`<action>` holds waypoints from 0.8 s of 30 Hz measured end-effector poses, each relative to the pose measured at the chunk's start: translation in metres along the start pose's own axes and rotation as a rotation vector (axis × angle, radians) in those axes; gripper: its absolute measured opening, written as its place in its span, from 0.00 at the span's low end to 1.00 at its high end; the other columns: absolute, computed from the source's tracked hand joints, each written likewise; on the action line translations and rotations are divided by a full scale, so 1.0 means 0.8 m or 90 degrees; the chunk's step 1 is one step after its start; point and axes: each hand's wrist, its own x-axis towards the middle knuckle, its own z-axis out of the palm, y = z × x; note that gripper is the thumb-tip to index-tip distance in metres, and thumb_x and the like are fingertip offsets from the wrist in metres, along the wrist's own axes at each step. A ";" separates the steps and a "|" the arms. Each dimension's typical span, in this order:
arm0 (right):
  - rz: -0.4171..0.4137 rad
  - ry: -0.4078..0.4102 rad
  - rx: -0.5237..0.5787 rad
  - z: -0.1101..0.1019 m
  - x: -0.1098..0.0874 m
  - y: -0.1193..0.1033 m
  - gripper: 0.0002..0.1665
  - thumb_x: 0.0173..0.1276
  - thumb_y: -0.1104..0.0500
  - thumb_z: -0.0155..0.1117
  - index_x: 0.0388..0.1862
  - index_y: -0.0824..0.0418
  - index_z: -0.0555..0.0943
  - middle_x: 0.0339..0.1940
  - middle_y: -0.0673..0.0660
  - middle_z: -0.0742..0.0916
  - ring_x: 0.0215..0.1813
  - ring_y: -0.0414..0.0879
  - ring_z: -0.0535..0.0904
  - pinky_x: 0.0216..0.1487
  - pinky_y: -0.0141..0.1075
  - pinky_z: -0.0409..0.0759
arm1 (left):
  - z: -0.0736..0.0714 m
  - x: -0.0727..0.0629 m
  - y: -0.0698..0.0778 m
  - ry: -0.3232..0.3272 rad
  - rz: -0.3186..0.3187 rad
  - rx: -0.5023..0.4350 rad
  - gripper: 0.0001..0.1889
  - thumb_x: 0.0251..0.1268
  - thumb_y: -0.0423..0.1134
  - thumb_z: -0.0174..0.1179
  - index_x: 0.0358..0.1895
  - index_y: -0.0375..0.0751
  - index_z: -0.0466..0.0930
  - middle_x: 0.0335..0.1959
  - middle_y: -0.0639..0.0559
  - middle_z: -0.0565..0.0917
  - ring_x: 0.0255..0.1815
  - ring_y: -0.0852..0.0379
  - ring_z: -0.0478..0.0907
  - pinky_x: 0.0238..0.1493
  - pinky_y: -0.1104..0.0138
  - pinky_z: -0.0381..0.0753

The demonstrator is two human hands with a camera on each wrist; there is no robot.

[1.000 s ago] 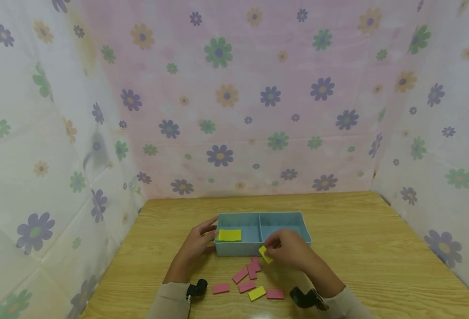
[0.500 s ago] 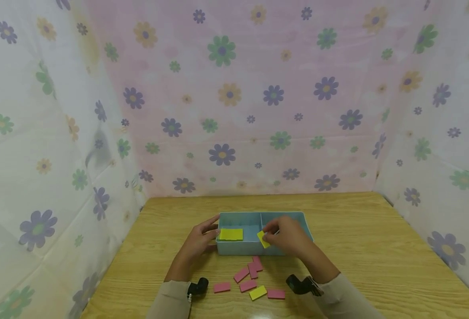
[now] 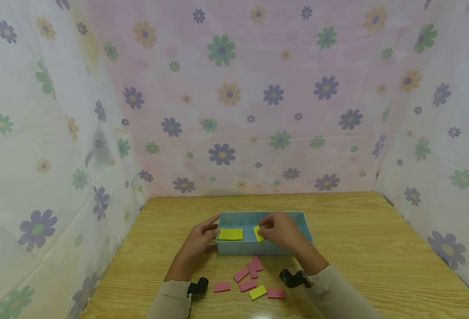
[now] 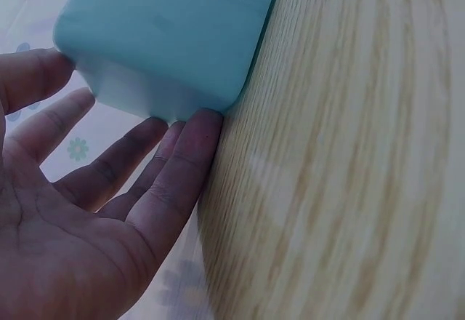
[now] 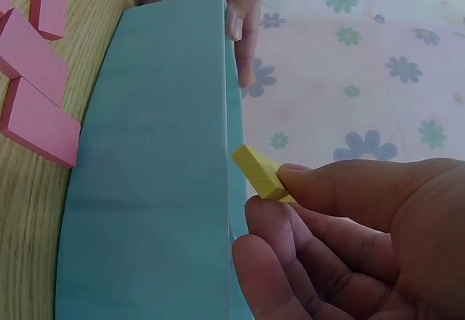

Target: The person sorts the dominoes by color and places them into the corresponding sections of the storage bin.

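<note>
A light-blue two-compartment box (image 3: 254,249) stands on the table. My right hand (image 3: 282,231) pinches a yellow block (image 5: 258,172) between thumb and fingers, tilted, over the front rim of the box near the divider. In the left compartment lie several yellow blocks (image 3: 231,234) side by side. My left hand (image 3: 197,239) rests against the box's left end. In the left wrist view its fingers (image 4: 178,167) are nearly straight, their tips touching the end wall, with the thumb up at the rim. The right hand hides part of the right compartment.
In front of the box lie several pink blocks (image 3: 248,285), some touching one another, and one yellow block (image 3: 257,292). The wooden table (image 3: 170,208) meets flowered cloth (image 3: 238,115) at the back and sides.
My right hand has lifted the yellow block from in front of the box and brought it up and left over the rim. The left hand stays against the box's end.
</note>
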 end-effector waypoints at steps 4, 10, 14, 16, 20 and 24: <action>-0.003 0.001 0.009 0.002 0.009 -0.001 0.10 0.70 0.58 0.73 0.48 0.58 0.90 0.33 0.49 0.90 0.32 0.45 0.85 0.33 0.39 0.83 | 0.000 0.001 -0.001 -0.001 -0.003 -0.008 0.30 0.82 0.38 0.54 0.82 0.55 0.62 0.75 0.33 0.70 0.71 0.35 0.74 0.57 0.47 0.86; -0.001 0.009 0.008 0.004 0.024 -0.004 0.10 0.67 0.59 0.74 0.46 0.61 0.90 0.33 0.51 0.90 0.31 0.44 0.86 0.32 0.39 0.85 | -0.001 0.004 -0.003 0.003 -0.003 -0.006 0.30 0.81 0.38 0.54 0.81 0.56 0.62 0.75 0.34 0.70 0.71 0.36 0.75 0.57 0.47 0.86; 0.016 -0.001 0.009 0.005 0.030 -0.008 0.10 0.67 0.59 0.75 0.45 0.62 0.90 0.34 0.52 0.91 0.32 0.43 0.87 0.35 0.40 0.87 | 0.000 0.003 -0.003 0.002 -0.001 0.001 0.29 0.82 0.38 0.54 0.81 0.55 0.62 0.75 0.33 0.70 0.71 0.36 0.75 0.57 0.47 0.86; 0.021 -0.009 0.014 0.006 0.032 -0.009 0.10 0.67 0.60 0.74 0.44 0.63 0.90 0.34 0.53 0.91 0.32 0.44 0.87 0.36 0.41 0.88 | 0.000 0.003 -0.003 0.002 -0.004 0.002 0.30 0.82 0.38 0.54 0.81 0.56 0.62 0.75 0.34 0.70 0.71 0.36 0.74 0.57 0.47 0.86; 0.031 -0.022 0.018 0.007 0.040 -0.012 0.08 0.67 0.61 0.74 0.42 0.64 0.91 0.31 0.54 0.91 0.33 0.49 0.88 0.36 0.42 0.89 | 0.000 0.003 -0.003 0.002 -0.007 -0.001 0.29 0.82 0.38 0.54 0.82 0.57 0.62 0.75 0.34 0.70 0.71 0.36 0.74 0.57 0.48 0.86; 0.047 -0.026 0.001 0.008 0.051 -0.015 0.05 0.65 0.62 0.75 0.37 0.64 0.92 0.28 0.54 0.91 0.32 0.50 0.89 0.33 0.40 0.89 | 0.000 0.003 -0.002 0.001 -0.009 -0.008 0.29 0.82 0.38 0.54 0.81 0.58 0.62 0.75 0.34 0.69 0.72 0.36 0.74 0.57 0.48 0.86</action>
